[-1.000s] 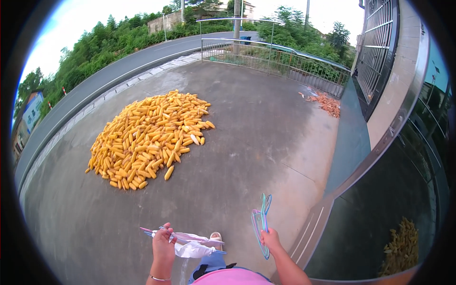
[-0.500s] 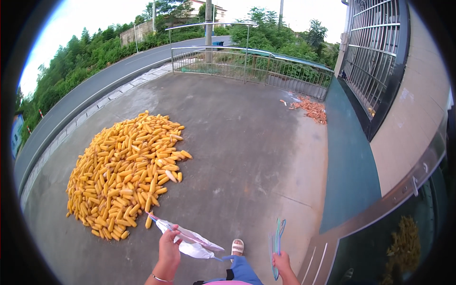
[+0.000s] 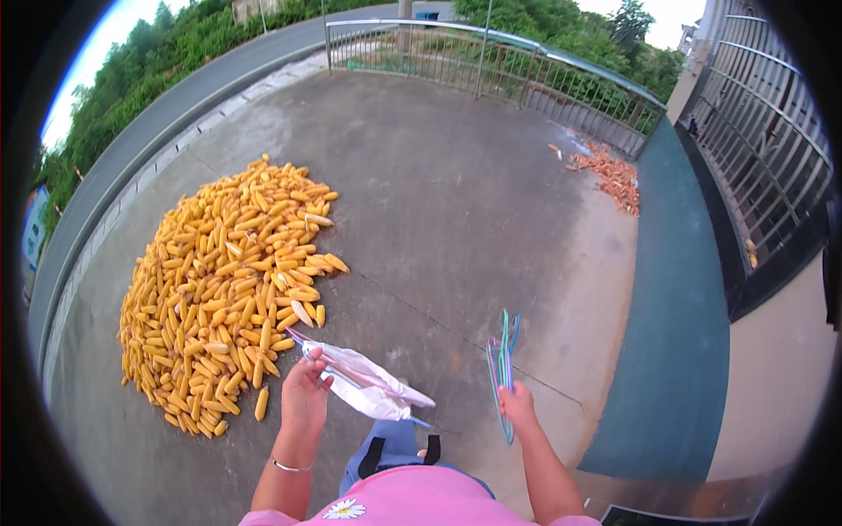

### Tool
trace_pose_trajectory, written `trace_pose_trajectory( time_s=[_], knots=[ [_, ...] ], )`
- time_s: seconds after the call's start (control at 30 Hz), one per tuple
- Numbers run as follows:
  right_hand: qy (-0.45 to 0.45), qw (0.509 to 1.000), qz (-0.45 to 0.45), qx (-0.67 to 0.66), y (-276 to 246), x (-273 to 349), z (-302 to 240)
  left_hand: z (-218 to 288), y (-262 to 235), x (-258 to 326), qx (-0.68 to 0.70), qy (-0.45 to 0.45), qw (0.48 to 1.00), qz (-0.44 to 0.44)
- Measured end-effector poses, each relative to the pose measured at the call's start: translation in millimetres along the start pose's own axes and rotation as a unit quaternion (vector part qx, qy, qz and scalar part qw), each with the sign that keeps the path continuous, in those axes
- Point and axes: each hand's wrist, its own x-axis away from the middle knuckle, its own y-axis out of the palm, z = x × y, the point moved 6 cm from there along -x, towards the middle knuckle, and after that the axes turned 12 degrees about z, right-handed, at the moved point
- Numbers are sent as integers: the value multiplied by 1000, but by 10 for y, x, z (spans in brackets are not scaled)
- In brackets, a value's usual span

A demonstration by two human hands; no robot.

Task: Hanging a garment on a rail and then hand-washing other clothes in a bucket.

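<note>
A white piece of cloth, perhaps a garment, is pinched in my left hand at waist height. Thin coloured hanger ends poke out of it, pinkish at the upper left and blue at the lower right. My right hand is closed around a bunch of thin clothes hangers in green, blue and purple, held roughly upright. A gap separates the two hands. The folds hide how the cloth sits on its hanger.
A large heap of yellow corn cobs lies left on the concrete floor. Reddish-orange scraps lie at the far right. A metal railing borders the far side. A barred window and green wall base stand right.
Both hands sit higher in the picture, still holding the cloth and hangers. My view has tilted down and shifted, bringing in my pink top; the door frame at lower right has mostly left view.
</note>
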Motion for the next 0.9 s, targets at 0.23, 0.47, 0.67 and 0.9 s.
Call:
trace_pose_trajectory(
  time_s=[0.23,0.47,0.67,0.9],
  knots=[
    [43,998,32,-13,532,-1449,-656,-31,949,-1763,-20,-57,998,12],
    [130,986,97,-32,828,-2709,-1111,383,2429,-3328,-66,-10,998,-5],
    [147,984,97,-24,1214,-4168,-1613,632,3583,-4708,-57,56,997,5],
    [125,989,81,17,1965,-6260,-2812,853,4911,-6175,-16,2,999,48]
  ],
)
